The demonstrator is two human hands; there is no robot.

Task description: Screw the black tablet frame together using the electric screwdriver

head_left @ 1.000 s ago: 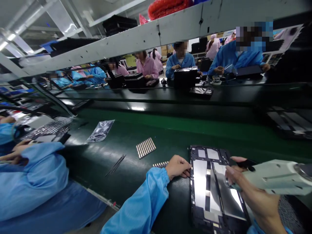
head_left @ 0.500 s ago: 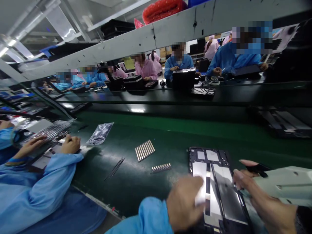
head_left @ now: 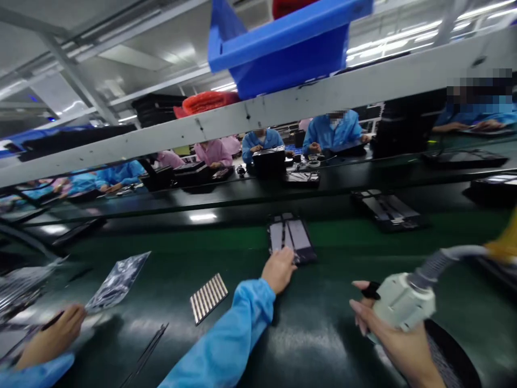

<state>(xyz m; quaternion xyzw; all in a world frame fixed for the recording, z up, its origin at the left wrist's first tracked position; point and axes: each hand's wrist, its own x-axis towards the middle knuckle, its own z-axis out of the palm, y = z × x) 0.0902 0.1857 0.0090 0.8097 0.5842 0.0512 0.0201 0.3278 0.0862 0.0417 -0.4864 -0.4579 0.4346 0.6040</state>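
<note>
My left hand (head_left: 279, 270), in a blue sleeve, reaches forward and grips the near edge of an open tablet (head_left: 299, 240). Black frame parts and pale flat panels show inside the tablet, which lies at the far side of the green bench. In my right hand (head_left: 388, 320), lower right, is a pale electric screwdriver (head_left: 404, 302) with a grey ribbed cable sleeve. Its tip is hidden, and the fingers wrap round the body. A black cover sits on one finger. The screwdriver is well apart from the tablet.
A strip pad (head_left: 209, 298), thin black strips (head_left: 145, 353) and a clear bag (head_left: 119, 281) lie to the left, near a co-worker's hand (head_left: 56, 334). A round black dish (head_left: 456, 350) is at lower right. Another tablet (head_left: 388, 210) lies farther back. A shelf beam (head_left: 161, 132) crosses above.
The tablet has moved from right in front of me to the far side of the bench, with my left hand at its near edge. My right hand with the screwdriver is now away from it.
</note>
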